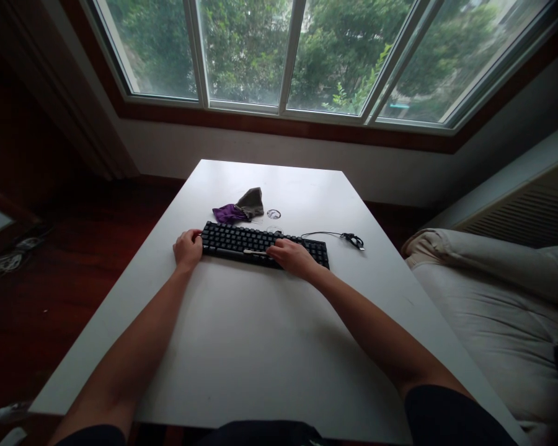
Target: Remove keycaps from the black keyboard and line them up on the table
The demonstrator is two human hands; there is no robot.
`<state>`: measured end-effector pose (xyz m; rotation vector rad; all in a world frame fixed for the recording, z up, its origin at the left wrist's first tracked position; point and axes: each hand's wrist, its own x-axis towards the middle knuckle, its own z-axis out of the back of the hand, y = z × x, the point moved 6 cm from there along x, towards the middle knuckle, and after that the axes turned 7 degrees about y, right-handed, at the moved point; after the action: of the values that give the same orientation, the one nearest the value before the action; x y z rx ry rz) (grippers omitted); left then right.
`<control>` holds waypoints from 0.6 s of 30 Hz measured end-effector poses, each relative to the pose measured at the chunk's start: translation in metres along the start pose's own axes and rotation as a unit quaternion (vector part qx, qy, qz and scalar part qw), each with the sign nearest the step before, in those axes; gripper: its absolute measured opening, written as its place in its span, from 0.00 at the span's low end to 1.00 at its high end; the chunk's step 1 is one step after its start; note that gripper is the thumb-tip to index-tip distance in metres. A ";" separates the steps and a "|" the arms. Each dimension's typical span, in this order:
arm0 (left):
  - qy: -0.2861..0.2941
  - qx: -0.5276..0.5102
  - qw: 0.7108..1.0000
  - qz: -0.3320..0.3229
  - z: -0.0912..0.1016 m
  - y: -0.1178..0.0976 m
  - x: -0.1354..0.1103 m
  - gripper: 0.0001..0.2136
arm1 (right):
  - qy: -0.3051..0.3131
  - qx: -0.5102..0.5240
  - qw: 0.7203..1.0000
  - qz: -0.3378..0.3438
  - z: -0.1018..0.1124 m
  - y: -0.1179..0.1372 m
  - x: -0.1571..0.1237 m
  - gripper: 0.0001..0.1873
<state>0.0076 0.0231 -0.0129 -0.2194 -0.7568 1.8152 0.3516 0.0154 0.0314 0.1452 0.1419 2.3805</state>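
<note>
A black keyboard (232,238) lies across the white table. At its left end is my left hand (188,249), with fingers closed on the edge and the thumb toward the keys. My right hand (292,256) is over the right half of the keyboard. Its fingers pinch a thin pale stick-shaped tool (255,252), whose tip points left over the front row of keys. The tool's exact kind is too small to make out. From the keyboard's back right runs a black cable (352,240), bundled near its USB plug.
Behind the keyboard lie a purple cloth (230,214) and a grey cloth (251,202), touching. A small round item (274,214) is beside them. The white table (242,347) narrows toward the window wall. To the right stands a beige padded seat (474,310); loose cables (16,255) lie at left.
</note>
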 end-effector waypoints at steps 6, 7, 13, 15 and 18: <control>-0.001 -0.006 1.000 0.001 0.002 -0.002 -0.001 0.13 | -0.007 0.000 1.000 0.031 -0.006 0.019 0.037 0.16; 0.000 -0.007 1.000 0.002 0.002 -0.002 -0.001 0.13 | -0.006 0.000 0.999 0.036 -0.007 0.023 0.043 0.16; -0.005 -0.012 1.000 -0.002 0.001 0.000 0.000 0.12 | 0.011 -0.008 0.999 0.044 -0.010 0.050 0.072 0.18; -0.006 -0.013 1.000 -0.001 0.001 0.001 0.001 0.12 | 0.016 -0.006 0.999 0.043 -0.011 0.055 0.074 0.19; -0.004 -0.010 1.000 -0.003 0.000 0.001 0.001 0.12 | 0.022 0.004 0.999 0.043 -0.013 0.054 0.070 0.19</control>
<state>0.0062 0.0232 -0.0131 -0.2225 -0.7819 1.8049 0.2627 0.0236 0.0310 0.1037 0.1701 2.4693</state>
